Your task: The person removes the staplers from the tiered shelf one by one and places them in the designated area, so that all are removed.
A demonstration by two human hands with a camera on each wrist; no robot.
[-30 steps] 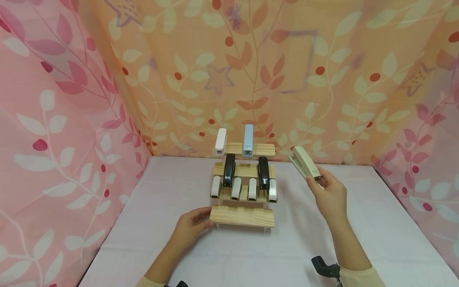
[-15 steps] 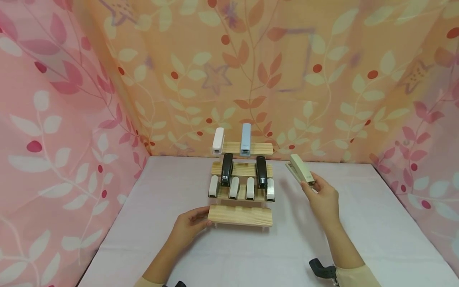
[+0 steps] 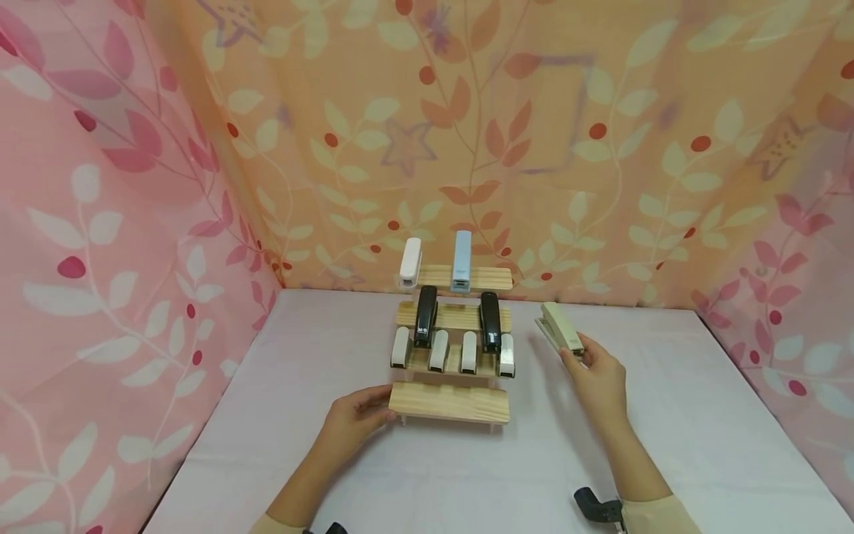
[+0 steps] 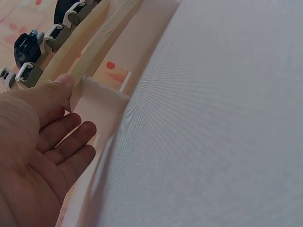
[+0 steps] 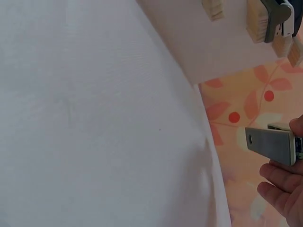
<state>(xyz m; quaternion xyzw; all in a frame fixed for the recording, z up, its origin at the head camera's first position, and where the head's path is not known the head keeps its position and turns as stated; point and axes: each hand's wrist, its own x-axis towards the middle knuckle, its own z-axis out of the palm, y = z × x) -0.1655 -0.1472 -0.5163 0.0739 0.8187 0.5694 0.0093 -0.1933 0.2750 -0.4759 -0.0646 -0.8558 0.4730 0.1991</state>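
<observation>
A cream stapler [image 3: 560, 327] juts forward from the right hand [image 3: 600, 382], which pinches its near end above the white table [image 3: 480, 478], right of a tiered wooden rack [image 3: 457, 317]; the left hand [image 3: 352, 426] pinches the left end of the rack's lowest shelf [image 3: 450, 403].

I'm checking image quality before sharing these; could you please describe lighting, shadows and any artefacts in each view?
Head: fairly even light, a soft shadow on the tablecloth beside the right hand, marking on the cream stapler too small to read; left wrist: dimmer, fine lines fanning over the tablecloth, perhaps moiré; right wrist: a soft dark patch near the tablecloth's edge.
</observation>
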